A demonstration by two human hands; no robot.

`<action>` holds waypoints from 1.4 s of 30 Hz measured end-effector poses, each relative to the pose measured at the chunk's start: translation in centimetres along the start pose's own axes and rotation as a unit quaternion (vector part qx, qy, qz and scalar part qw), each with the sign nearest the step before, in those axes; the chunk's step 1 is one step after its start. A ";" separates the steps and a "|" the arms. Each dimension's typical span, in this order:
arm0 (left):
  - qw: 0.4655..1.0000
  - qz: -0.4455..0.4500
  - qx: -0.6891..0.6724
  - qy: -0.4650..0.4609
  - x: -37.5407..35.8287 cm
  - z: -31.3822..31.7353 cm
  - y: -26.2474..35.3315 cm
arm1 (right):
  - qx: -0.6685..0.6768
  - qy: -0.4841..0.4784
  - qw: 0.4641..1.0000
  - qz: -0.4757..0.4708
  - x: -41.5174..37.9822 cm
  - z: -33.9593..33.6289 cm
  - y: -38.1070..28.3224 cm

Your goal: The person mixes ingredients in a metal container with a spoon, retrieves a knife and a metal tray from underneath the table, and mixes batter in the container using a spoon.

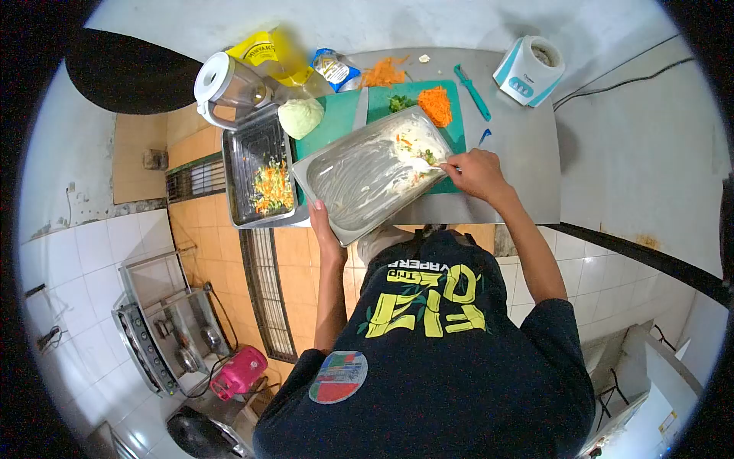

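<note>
My left hand (pixel 327 231) grips the near left edge of a rectangular metal tray (pixel 336 187), thumb over the rim. The tray is tilted, its inside smeared with a creamy white dressing (pixel 409 172) and bits of carrot and green leaf gathered toward the right end. At that end my right hand (pixel 478 174) is closed around a small spoon-like utensil (pixel 442 165), mostly covered by the fingers, with its tip in the dressing. To the left, a second metal tray (pixel 238 149) holds shredded carrot and cabbage (pixel 274 187).
Under the tray lies a green cutting board (pixel 329 130) with a knife (pixel 362 107), chopped greens (pixel 400 102), and grated carrot (pixel 435 105). Around it are a cabbage (pixel 301 118), a blender jug (pixel 229 88), a yellow pouch (pixel 271 53), a teal peeler (pixel 472 93), and a blender base (pixel 527 70).
</note>
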State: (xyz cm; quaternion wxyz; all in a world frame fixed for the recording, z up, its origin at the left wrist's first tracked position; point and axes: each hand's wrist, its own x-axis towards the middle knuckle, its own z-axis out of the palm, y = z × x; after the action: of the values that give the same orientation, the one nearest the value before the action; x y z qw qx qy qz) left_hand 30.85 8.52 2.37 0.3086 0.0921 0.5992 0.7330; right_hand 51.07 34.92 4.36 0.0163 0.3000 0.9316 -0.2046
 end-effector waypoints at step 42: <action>1.000 0.013 0.012 0.015 -1.0 1.1 -1.3 | 0.084 0.068 0.993 -0.056 2.1 3.5 -4.3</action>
State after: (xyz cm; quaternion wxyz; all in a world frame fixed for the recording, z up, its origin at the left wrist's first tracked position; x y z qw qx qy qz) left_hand 32.61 8.92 1.72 0.2888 0.0924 0.6117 0.7307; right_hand 46.58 31.57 2.46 -0.0841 0.2605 0.9255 -0.2617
